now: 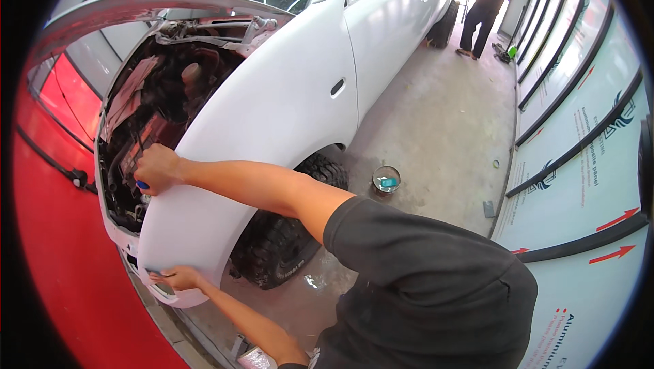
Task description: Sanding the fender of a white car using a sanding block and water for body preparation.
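The white front fender (231, 124) of a car lies before me, its hood raised. My right hand (161, 168) is closed at the inner edge of the fender, beside the engine bay. Something with a blue end (142, 184) sticks out below its fingers; the rest is hidden in the fist. Lower down, my left hand (178, 278) is at the fender's front end, by the opening at the corner. A dark, thin piece shows at its fingertips, too small to name.
A knobby tire (276, 250) sits under the fender arch. On the concrete floor stands a round bucket (386, 180) with a blue block in it. A grey flat piece (488, 209) lies near the panelled wall (565, 164). Another person (482, 8) stands at the car's far end.
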A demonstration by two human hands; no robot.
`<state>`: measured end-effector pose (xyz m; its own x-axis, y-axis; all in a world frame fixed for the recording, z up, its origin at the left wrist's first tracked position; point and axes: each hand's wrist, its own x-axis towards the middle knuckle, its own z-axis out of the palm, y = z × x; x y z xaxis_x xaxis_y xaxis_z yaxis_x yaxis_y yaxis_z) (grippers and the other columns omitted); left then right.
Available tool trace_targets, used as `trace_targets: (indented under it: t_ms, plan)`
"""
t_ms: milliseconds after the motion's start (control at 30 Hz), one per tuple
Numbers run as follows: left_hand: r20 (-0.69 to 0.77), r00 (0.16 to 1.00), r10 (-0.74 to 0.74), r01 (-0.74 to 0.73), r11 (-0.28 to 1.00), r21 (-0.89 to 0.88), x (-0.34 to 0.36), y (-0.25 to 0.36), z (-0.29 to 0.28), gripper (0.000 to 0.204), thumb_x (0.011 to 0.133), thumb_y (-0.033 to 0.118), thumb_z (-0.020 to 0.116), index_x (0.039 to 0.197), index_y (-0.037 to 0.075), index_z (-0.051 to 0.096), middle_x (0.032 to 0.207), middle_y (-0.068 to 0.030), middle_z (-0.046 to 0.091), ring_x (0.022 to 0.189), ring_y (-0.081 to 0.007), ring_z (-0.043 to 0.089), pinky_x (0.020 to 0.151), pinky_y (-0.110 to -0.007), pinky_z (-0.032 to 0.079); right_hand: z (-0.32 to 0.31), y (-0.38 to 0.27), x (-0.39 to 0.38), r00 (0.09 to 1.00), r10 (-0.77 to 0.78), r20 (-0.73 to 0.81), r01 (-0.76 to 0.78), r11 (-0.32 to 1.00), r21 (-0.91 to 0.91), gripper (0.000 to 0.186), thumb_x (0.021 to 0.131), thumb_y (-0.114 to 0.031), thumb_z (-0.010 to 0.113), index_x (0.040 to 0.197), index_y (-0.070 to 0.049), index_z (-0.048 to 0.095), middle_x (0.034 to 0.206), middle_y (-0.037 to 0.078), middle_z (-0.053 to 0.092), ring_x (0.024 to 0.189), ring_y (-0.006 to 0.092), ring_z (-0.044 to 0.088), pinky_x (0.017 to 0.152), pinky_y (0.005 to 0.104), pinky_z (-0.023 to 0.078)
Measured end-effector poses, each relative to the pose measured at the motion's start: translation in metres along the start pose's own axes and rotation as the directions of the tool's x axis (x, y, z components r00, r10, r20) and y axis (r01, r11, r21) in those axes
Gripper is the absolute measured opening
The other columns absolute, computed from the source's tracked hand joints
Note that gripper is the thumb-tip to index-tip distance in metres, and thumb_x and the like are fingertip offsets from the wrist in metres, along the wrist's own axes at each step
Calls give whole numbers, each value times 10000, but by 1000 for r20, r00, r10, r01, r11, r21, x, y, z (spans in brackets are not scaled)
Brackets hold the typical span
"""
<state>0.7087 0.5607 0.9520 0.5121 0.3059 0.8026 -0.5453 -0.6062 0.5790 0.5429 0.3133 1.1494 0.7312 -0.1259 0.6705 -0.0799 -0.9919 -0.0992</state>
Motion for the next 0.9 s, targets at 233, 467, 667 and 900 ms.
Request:
trace_targets:
  t_ms: [233, 467, 667, 900]
  plan:
    - [276, 862, -425, 359, 897, 259, 8, 1, -3, 439, 1053, 215, 375, 1287, -107, 559, 1298, -275, 607, 1179, -461, 584, 1034, -513, 468, 1, 1, 0, 993, -80, -89, 83, 996, 28, 270, 778, -385, 673, 746, -124, 737, 753, 120, 705, 743, 339, 700, 654, 466, 546]
    - [112, 981, -157, 151, 986, 67, 0, 1, 1, 437, 1037, 197, 392, 1333, -89, 538, 1385, -278, 542, 1263, -451, 525, 1054, -507, 452, -2, 1, -1, 994, -83, -73, 86, 996, 28, 274, 789, -386, 672, 758, -124, 743, 760, 119, 707, 742, 342, 696, 654, 471, 542]
    - [59, 985, -163, 157, 983, 95, 6, -9, 9, 393, 1021, 185, 436, 1286, -68, 576, 1260, -267, 633, 1078, -473, 632, 944, -544, 494, 0, 1, 1, 993, -97, -63, 98, 995, 25, 281, 800, -396, 664, 766, -130, 746, 775, 121, 711, 753, 341, 695, 667, 468, 539]
    - [257, 917, -305, 249, 941, 228, 17, -31, 15, 379, 1027, 155, 426, 1273, -96, 570, 1270, -275, 623, 1109, -478, 615, 981, -522, 473, 2, 2, 2, 996, -78, -43, 79, 997, 14, 284, 801, -405, 653, 780, -139, 749, 784, 118, 714, 758, 341, 697, 672, 477, 540]
